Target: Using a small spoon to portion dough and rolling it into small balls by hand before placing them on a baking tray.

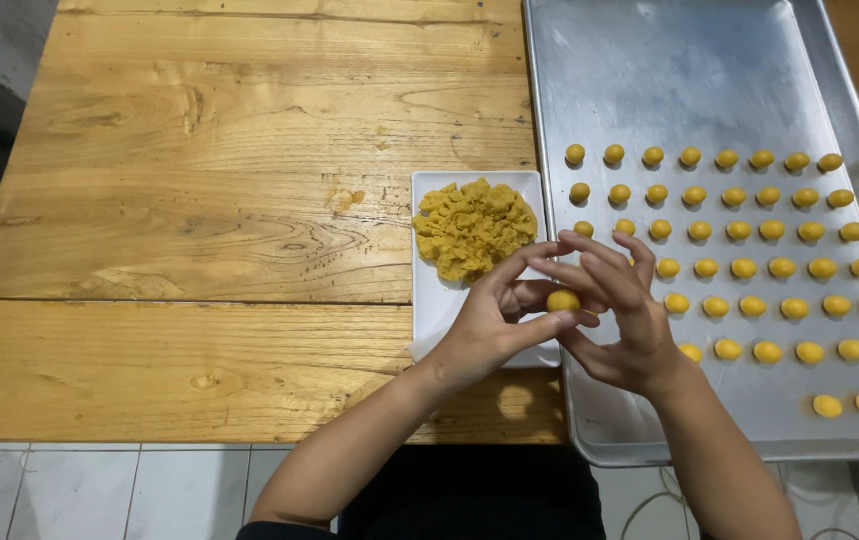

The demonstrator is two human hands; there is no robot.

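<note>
A small yellow dough ball sits between the fingertips of both hands. My left hand pinches it from below and the left, above the near end of a white rectangular plate. My right hand touches the ball from the right, over the left edge of a large metal baking tray. A heap of crumbly yellow dough lies on the plate's far half. Several rows of small yellow dough balls stand on the tray.
A wooden plank table carries the plate and tray. Its near edge runs across the lower frame, with a white tiled floor below it. The tray's far half holds no balls.
</note>
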